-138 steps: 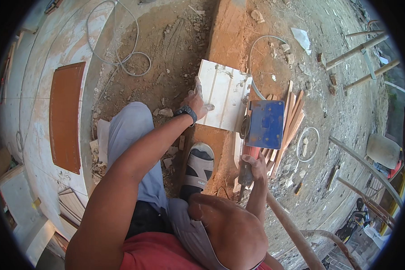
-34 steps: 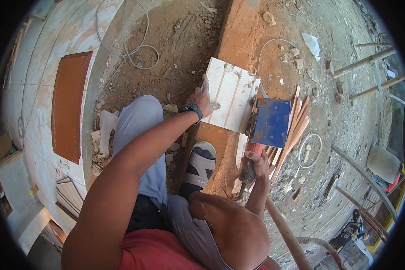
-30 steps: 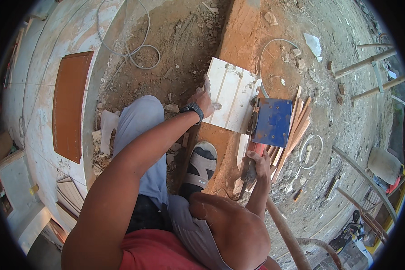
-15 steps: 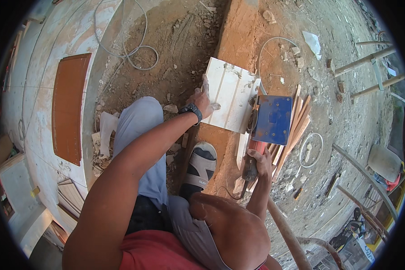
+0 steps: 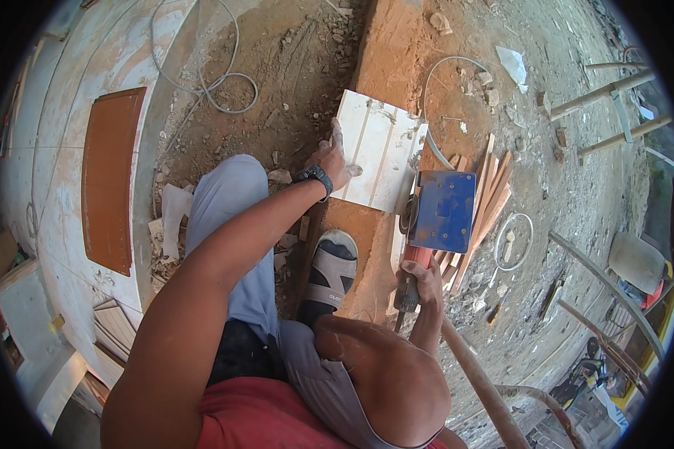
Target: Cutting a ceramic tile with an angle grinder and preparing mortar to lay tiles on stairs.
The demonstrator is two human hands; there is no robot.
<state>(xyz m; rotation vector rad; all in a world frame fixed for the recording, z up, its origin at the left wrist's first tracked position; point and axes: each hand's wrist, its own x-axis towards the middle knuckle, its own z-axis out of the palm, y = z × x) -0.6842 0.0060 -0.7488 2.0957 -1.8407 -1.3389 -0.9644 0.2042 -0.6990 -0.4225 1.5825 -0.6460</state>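
Tile (image 5: 378,156) held over orange ledge (image 5: 392,49), its left edge gripped by the left hand (image 5: 332,165), red-bodied power tool (image 5: 417,256) with blue plate (image 5: 445,212) clasped in the right hand (image 5: 426,281), just beside the tile.

A building site: rubble (image 5: 440,23) strews the dirt ground (image 5: 292,82) near a power tool (image 5: 443,212), loose strips (image 5: 491,196) and poles (image 5: 599,95).

White board (image 5: 382,157) is showing tan stripes beside a blue power tool (image 5: 445,212).
Grey smudges are marking the board's far edge; the tool's grip (image 5: 418,256) is showing red and dark grey; the ledge (image 5: 389,52) is looking dusty orange, the panel (image 5: 111,183) plain brown, the trousers (image 5: 232,202) pale blue-grey, the shirt (image 5: 269,415) red, the sandal strap (image 5: 324,294) beige.
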